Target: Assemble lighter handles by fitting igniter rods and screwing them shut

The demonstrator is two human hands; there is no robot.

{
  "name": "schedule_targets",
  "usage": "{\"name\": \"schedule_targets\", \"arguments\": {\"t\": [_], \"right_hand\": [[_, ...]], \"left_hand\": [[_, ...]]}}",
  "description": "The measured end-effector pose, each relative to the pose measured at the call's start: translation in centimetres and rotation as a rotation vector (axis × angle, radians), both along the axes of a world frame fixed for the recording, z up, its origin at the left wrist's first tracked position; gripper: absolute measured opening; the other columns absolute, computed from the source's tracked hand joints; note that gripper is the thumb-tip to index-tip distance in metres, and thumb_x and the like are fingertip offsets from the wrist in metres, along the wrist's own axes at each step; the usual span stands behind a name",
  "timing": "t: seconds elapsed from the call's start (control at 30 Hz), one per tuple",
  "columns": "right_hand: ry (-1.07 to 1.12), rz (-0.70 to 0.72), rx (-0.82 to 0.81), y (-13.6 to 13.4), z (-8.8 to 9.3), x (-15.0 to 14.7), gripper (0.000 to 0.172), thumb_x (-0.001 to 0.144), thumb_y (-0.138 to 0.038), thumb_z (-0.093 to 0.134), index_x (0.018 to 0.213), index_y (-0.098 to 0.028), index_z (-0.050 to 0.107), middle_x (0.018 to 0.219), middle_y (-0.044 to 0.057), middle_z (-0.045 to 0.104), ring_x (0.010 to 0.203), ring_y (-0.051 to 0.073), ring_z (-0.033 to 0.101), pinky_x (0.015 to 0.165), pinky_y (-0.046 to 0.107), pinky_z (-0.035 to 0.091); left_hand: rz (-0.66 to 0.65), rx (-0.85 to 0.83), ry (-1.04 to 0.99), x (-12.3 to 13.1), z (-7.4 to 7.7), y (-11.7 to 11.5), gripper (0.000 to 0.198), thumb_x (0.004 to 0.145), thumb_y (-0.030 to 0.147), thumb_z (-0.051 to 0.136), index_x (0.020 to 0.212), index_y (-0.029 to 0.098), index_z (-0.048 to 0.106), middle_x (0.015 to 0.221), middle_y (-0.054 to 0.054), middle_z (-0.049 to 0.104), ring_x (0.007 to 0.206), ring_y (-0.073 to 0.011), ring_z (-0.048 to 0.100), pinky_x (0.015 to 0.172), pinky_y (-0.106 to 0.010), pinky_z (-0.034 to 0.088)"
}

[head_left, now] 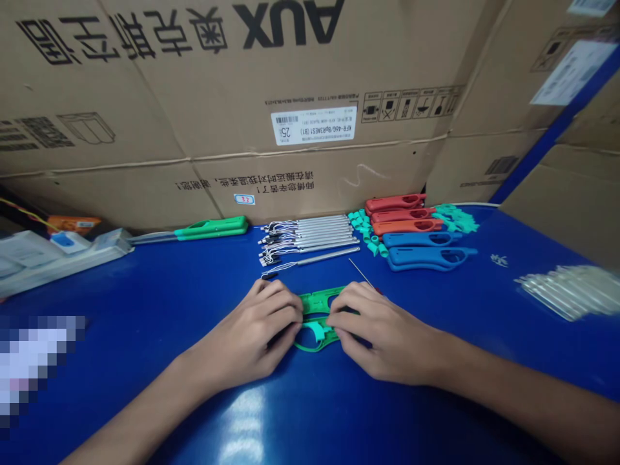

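Two green lighter shell halves point(316, 303) lie side by side on the blue table, between my hands. In the nearer half sits a teal trigger point(318, 332) beside the finger loop. My left hand point(268, 323) pinches the left end of the shell halves, its fingers curled. From the right, my right hand point(387, 332) has bent fingers pressed on the nearer half by the trigger; any small part under its fingertips is hidden. A thin metal rod point(359, 271) sticks out behind the right hand; whether it is held cannot be seen.
Metal tubes with wires point(324, 232) lie in a row behind. Right of them are teal parts point(455, 218), red lighter shells point(394, 203) and blue lighter shells point(426, 258). Clear sticks point(566, 290) lie far right. A power strip point(62, 255) is left; a cardboard box point(217, 129) stands behind.
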State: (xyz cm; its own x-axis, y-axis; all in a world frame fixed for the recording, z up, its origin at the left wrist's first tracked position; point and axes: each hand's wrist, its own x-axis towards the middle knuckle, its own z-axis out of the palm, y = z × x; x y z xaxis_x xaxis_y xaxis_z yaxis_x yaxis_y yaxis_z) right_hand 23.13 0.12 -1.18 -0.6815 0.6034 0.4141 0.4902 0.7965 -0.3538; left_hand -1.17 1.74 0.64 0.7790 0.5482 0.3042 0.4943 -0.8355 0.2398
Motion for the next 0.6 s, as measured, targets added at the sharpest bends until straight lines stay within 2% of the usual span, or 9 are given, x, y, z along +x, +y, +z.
{"name": "schedule_targets", "arguments": {"t": [0.6], "right_hand": [[-0.017,0.031,-0.010,-0.17,0.27,-0.02,0.024,0.091,-0.011,0.051,0.095,-0.013,0.074,0.094,0.010,0.063,0.088,0.020,0.052,0.081,0.036,0.042]], "left_hand": [[-0.002,-0.028,-0.006,-0.11,-0.05,0.02,0.017,0.098,0.013,0.046,0.089,0.017,0.060,0.095,-0.004,0.063,0.088,-0.0182,0.049,0.083,-0.036,0.033]]}}
